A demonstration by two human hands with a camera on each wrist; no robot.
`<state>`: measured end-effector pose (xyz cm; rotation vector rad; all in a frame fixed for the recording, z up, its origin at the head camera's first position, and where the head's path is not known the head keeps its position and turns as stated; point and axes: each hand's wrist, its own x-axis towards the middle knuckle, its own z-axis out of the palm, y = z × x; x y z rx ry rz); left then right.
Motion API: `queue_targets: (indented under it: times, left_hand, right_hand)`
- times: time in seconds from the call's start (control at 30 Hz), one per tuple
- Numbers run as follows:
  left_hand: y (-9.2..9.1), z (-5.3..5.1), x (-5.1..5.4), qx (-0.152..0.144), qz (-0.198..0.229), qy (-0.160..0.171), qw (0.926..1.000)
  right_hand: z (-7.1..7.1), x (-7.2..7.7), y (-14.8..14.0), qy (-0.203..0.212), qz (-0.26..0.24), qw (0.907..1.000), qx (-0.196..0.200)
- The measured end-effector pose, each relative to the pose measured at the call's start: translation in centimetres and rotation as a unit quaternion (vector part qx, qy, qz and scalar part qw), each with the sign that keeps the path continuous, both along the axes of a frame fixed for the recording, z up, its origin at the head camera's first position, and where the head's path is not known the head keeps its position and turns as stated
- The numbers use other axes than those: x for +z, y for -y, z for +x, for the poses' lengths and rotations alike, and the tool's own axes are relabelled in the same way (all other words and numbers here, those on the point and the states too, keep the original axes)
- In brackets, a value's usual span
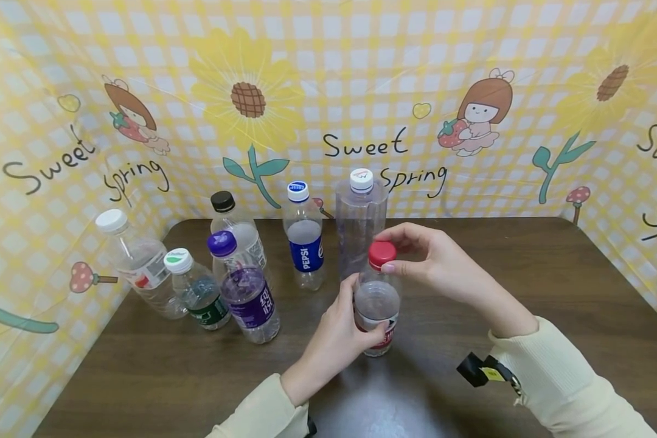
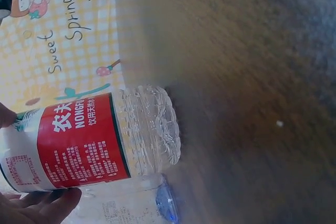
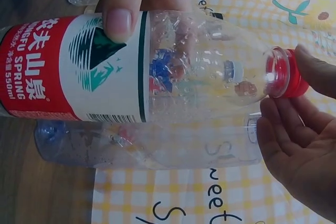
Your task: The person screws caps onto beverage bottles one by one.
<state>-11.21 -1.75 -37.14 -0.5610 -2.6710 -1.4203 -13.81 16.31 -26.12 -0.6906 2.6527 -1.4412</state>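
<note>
A clear plastic water bottle (image 1: 376,297) with a red and white label stands roughly upright in front of me, its base at or just above the tabletop. My left hand (image 1: 336,325) grips it round the label, thumb at the front. The red cap (image 1: 382,252) sits at the bottle's neck, and my right hand (image 1: 440,261) pinches it between thumb and fingers. From the right wrist, the cap (image 3: 296,74) shows at the neck with the thumb on one side and fingers on the other. The left wrist view shows the ridged bottle base (image 2: 152,129).
Behind the held bottle stands a large clear bottle (image 1: 347,225) with a white cap. A Pepsi bottle (image 1: 305,243) is left of it. Farther left are a purple-capped bottle (image 1: 246,298), a green-labelled bottle (image 1: 199,298), a black-capped bottle (image 1: 243,234) and a white-capped bottle (image 1: 142,261). Patterned cloth hangs behind the table.
</note>
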Motion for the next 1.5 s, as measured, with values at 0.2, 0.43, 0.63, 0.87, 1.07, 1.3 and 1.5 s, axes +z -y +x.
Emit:
queue_targets:
  times: [0.2, 0.43, 0.63, 0.87, 1.07, 1.3, 1.5]
  left_hand:
    - [0.0, 0.0, 0.1, 0.000, -0.002, 0.006, 1.0000]
    - [0.2, -0.1, 0.1, -0.009, -0.001, 0.021, 0.9997]
    - [0.2, -0.2, 0.3, -0.014, 0.001, 0.035, 0.9993]
    - [0.2, -0.2, 0.4, -0.010, 0.000, 0.041, 0.9991]
    - [0.1, -0.2, 0.3, -0.004, 0.005, 0.024, 0.9997]
    - [-0.1, -0.3, 0.2, 0.011, 0.017, 0.031, 0.9993]
    - [-0.3, -0.1, 0.1, 0.031, 0.012, 0.023, 0.9992]
  right_hand:
    - [-0.1, -0.3, 0.1, -0.005, -0.008, 0.9999, 0.010]
    - [-0.3, -0.1, -0.3, 0.019, -0.031, 0.9949, 0.094]
    - [-0.4, -0.2, -0.2, 0.038, -0.035, 0.9940, 0.097]
    - [-0.3, -0.2, -0.3, 0.040, -0.035, 0.9963, 0.067]
    - [0.0, -0.7, 0.1, 0.003, -0.055, 0.9980, 0.030]
    - [0.5, -1.1, 0.8, -0.005, -0.077, 0.9968, -0.021]
    - [0.9, -1.4, 1.6, -0.003, -0.086, 0.9930, -0.080]
